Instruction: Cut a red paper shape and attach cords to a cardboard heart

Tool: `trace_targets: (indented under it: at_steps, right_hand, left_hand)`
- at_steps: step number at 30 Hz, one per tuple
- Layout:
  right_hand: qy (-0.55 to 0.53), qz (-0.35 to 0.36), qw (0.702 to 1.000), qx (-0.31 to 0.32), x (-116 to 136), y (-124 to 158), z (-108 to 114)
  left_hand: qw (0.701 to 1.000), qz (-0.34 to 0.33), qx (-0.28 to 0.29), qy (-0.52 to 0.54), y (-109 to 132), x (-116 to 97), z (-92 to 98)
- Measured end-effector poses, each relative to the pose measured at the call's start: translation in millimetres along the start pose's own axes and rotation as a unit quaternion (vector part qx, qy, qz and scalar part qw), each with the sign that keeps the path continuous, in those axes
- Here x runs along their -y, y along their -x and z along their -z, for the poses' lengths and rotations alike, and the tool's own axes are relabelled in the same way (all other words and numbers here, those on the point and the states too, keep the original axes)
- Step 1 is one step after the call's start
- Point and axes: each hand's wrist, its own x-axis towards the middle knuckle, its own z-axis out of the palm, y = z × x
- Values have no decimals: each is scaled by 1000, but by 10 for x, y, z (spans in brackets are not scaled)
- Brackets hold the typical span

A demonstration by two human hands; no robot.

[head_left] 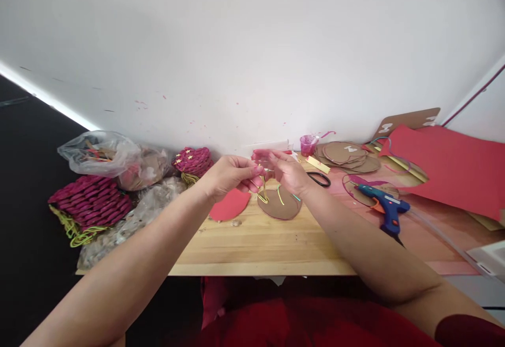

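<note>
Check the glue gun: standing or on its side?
Lying on its side: the glue gun shows its broad flank upward, front over a cardboard disc.

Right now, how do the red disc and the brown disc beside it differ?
Colour: the red disc is plain red; the brown disc is cardboard-coloured.
Surface: a yellow-green strand and a teal strand show over the brown disc, none over the red disc's visible part.
Both are flat, rounded and partly hidden by the hands, on the wooden table.
</note>
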Motion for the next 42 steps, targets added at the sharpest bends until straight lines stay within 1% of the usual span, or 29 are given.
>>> trace_targets:
  at_steps: [2, 4, 5, 8, 12, 15, 18, 20, 21, 25, 29, 32, 35, 39, 42]
  right_hand:
    - [-28, -40, 998, 50, 27, 48, -76]
    - [-12, -56, 995, 77, 22, 73, -109]
    - [6, -53, 995, 83, 12, 77, -114]
    - [80, -9, 993, 91, -20, 69, -108]
    - [167, 64, 979, 95, -30, 67, -121]
    - [250, 105, 959, 85, 10, 103, -161]
    - [343, 143, 927, 54, 62, 145, -208]
    - [371, 160, 914, 43, 77, 159, -226]
    - [375, 162, 912, 41, 76, 160, -228]
    - [357, 133, 924, 31, 27, 129, -182]
    - [350, 104, 931, 23, -47, 88, -102]
    - [365, 88, 927, 23, -85, 86, -89]
    - [383, 80, 920, 28, -113, 109, -133]
    - [418, 75, 904, 55, -171, 144, -212]
    - [435, 85, 892, 84, -217, 161, -246]
  left_hand:
    - [1000, 17, 1, -3, -34, 45, -12]
    - [999, 30, -13, 2, -54, 66, 10]
    - [999, 36, -22, 5, -59, 72, 28]
    - [998, 58, -35, 10, -60, 100, 90]
    - [996, 80, -20, 17, -50, 167, 163]
    - [995, 95, -8, 43, -29, 209, 201]
    - [991, 110, -7, 78, 6, 228, 215]
    - [988, 111, -13, 108, 29, 236, 208]
    - [986, 109, -14, 125, 39, 240, 199]
    - [979, 89, -18, 184, 61, 238, 150]
    - [968, 39, -72, 238, 67, 177, 109]
    - [958, 16, -103, 268, 65, 123, 101]
    - [946, -16, -131, 295, 47, 104, 108]
    - [921, -76, -182, 336, -11, 131, 122]
    - [907, -112, -220, 340, -71, 200, 143]
